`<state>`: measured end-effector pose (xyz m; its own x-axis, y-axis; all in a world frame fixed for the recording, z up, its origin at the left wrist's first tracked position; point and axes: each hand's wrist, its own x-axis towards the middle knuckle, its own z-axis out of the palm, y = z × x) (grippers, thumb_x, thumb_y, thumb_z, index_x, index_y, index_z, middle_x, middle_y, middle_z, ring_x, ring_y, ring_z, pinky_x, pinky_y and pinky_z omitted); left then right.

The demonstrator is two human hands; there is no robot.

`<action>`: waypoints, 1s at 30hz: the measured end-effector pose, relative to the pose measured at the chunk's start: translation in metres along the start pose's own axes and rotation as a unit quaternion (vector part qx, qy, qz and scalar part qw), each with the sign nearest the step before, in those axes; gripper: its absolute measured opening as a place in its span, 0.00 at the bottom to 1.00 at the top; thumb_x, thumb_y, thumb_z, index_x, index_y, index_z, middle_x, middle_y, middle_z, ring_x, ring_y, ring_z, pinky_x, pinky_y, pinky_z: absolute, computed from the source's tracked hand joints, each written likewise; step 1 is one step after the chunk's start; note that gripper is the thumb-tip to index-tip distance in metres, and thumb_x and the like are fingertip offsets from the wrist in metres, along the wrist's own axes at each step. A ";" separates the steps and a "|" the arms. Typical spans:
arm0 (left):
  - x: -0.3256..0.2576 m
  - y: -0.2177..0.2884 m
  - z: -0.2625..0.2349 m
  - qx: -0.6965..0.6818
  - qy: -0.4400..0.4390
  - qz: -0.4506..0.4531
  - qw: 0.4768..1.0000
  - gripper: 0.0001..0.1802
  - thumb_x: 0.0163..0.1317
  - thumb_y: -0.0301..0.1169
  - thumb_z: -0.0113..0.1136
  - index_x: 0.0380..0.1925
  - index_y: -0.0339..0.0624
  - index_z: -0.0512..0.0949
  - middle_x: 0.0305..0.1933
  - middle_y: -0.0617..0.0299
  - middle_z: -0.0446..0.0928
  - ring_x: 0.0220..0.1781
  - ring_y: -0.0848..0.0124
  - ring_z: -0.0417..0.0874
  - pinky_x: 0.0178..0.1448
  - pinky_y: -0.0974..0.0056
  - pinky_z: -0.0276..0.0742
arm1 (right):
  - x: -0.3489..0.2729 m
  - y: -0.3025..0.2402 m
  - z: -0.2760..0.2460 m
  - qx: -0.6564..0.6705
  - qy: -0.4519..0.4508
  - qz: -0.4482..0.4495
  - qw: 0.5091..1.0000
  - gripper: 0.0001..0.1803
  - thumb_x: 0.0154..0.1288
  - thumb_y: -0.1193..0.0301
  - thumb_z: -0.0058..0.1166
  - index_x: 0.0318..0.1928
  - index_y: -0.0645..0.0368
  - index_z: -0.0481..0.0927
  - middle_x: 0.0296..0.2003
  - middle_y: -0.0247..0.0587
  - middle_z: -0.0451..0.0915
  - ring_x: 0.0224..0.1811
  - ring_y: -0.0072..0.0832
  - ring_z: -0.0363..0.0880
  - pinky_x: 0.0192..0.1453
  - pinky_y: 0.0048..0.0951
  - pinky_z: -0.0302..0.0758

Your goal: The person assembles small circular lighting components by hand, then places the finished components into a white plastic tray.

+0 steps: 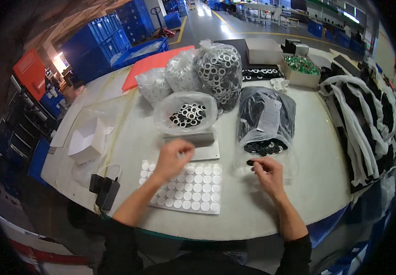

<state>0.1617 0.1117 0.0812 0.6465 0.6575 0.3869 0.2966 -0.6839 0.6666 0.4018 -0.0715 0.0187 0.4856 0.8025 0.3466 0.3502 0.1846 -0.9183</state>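
My left hand (174,158), fingers curled together, hangs over the upper part of a white sheet of round white stickers (188,195); what it holds, if anything, is hidden. Just beyond it lies a grey metal block (193,138) on a pale plate (208,152). My right hand (270,174) pinches a small black disc (250,162) between thumb and fingertips. That hand is at the mouth of a clear bag (286,117), from which black ring-shaped pieces (265,147) show. Behind my left hand, a plastic-lined bowl (161,120) contains black-and-white rings (191,114).
Three filled clear bags (219,68) stand at the back. A white open box (88,140) and a black power adapter (107,192) lie on the left. Black-and-white strips (360,123) heap up on the right, near a box of green pieces (301,66).
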 end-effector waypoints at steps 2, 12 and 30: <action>-0.037 0.006 0.009 -0.007 -0.052 -0.023 0.998 0.06 0.52 0.27 0.61 0.31 0.39 0.81 0.30 0.57 0.79 0.31 0.65 0.80 0.36 0.65 0.75 | -0.006 -0.007 0.014 0.077 -0.032 0.078 0.993 0.08 0.64 0.74 0.52 0.39 0.66 0.81 0.27 0.36 0.80 0.27 0.19 0.78 0.31 0.19 0.74; -0.053 0.031 0.071 0.165 -0.112 0.033 0.979 0.09 0.50 0.34 0.64 0.22 0.40 0.78 0.26 0.58 0.75 0.33 0.60 0.77 0.37 0.59 0.73 | -0.019 0.005 0.033 0.123 -0.122 0.155 0.973 0.09 0.64 0.73 0.54 0.39 0.67 0.80 0.26 0.35 0.81 0.25 0.16 0.77 0.29 0.18 0.74; -0.060 0.063 0.089 0.351 -0.155 0.102 0.918 0.04 0.45 0.28 0.56 0.20 0.39 0.76 0.30 0.56 0.75 0.36 0.60 0.78 0.34 0.58 0.78 | -0.023 0.018 0.034 0.104 -0.117 0.120 0.980 0.14 0.63 0.65 0.55 0.40 0.64 0.82 0.24 0.39 0.83 0.24 0.18 0.79 0.29 0.23 0.75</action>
<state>0.2042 0.0010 0.0438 0.8755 0.4460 0.1859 0.4565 -0.8896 -0.0155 0.3700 -0.0674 -0.0120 0.3278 0.9410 0.0837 0.0659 0.0657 -0.9957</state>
